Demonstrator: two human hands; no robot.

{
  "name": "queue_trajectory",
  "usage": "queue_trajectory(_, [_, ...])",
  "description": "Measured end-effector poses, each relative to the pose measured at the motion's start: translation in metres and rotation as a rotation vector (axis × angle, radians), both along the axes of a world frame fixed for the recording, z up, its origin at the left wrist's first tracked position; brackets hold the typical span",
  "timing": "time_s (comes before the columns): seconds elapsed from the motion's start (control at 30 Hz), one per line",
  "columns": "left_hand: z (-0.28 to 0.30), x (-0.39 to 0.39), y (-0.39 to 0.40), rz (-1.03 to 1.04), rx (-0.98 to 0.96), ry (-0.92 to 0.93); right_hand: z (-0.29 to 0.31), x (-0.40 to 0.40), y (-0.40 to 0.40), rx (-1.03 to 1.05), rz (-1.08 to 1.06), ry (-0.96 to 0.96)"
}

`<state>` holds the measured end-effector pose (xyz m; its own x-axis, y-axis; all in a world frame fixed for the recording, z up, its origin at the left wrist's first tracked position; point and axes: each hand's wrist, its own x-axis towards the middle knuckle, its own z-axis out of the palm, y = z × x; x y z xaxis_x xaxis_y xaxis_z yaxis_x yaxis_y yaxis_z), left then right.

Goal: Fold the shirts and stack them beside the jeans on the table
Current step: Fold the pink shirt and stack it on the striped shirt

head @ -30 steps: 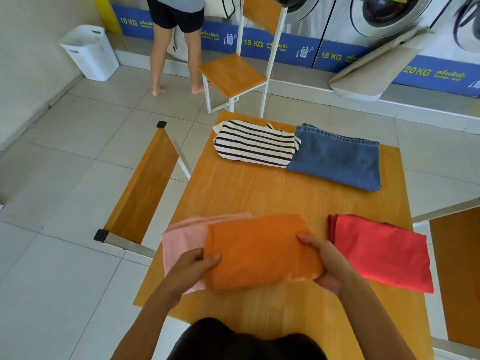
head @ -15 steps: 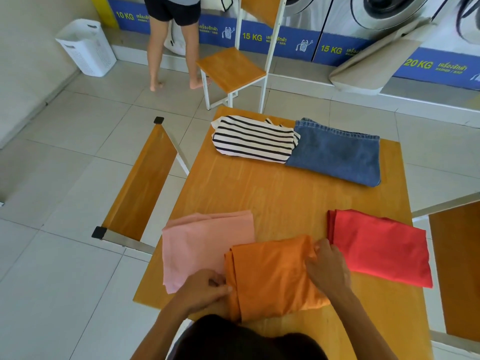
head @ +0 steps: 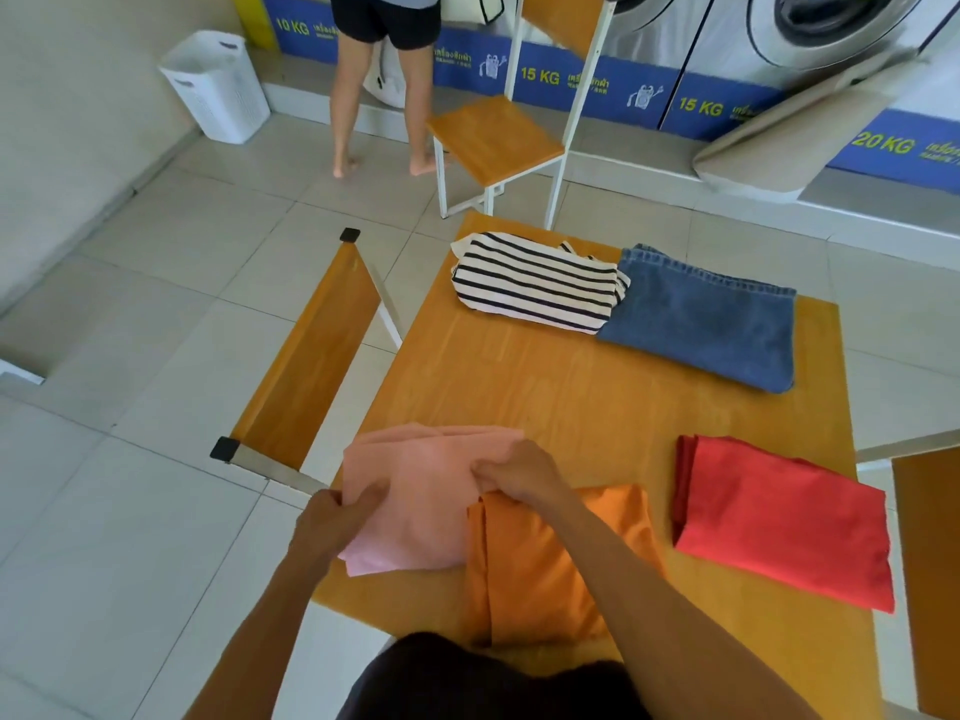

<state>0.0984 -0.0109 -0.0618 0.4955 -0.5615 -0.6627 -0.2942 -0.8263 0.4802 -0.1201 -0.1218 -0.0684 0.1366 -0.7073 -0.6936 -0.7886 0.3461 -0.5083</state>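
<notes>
A pink shirt [head: 421,491] lies folded at the near left corner of the wooden table [head: 545,387]. My left hand [head: 337,517] pinches its left edge and my right hand [head: 519,472] pinches its right edge. A folded orange shirt [head: 545,563] rests flat right beside it, at the near edge under my right forearm. To the right sits a folded red shirt [head: 779,517]. At the far end, a folded striped shirt [head: 535,283] touches the left side of the folded blue jeans [head: 711,319].
Wooden chairs stand around the table: one at the left [head: 311,356], one beyond the far end [head: 498,132], one at the right [head: 930,563]. A person [head: 384,80] stands barefoot by the washing machines [head: 810,28]. A white laundry basket [head: 218,85] is at the far left.
The orange shirt was folded, set down at the near edge and released. Both hands then moved left and took hold of the pink shirt's edges.
</notes>
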Motion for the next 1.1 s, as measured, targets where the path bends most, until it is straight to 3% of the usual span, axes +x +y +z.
queue_trajectory(0.07, [0.006, 0.002, -0.008, 0.052, -0.024, 0.102, 0.001, 0.001, -0.004, 0.036, -0.048, -0.056])
queue_trajectory(0.3, [0.043, 0.024, -0.066, -0.072, -0.277, 0.278, 0.013, -0.002, -0.032, 0.108, -0.39, -0.428])
queue_trajectory(0.57, [0.07, 0.006, -0.198, -0.213, -0.412, 0.216, 0.038, -0.02, -0.11, -0.051, -0.614, -0.569])
queue_trajectory(0.7, [0.073, -0.002, -0.282, -0.324, -0.445, 0.125, 0.058, -0.043, -0.168, -0.189, -0.678, -0.494])
queue_trajectory(0.87, [0.072, -0.02, -0.367, -0.363, -0.531, 0.23, 0.073, -0.061, -0.239, -0.353, -0.738, -0.412])
queue_trajectory(0.93, [0.054, -0.028, -0.388, -0.367, -0.484, 0.198, 0.062, -0.064, -0.258, -0.386, -0.743, -0.349])
queue_trajectory(1.1, [-0.006, -0.036, -0.395, -0.393, -0.279, 0.038, 0.003, -0.064, -0.259, -0.322, -0.586, 0.018])
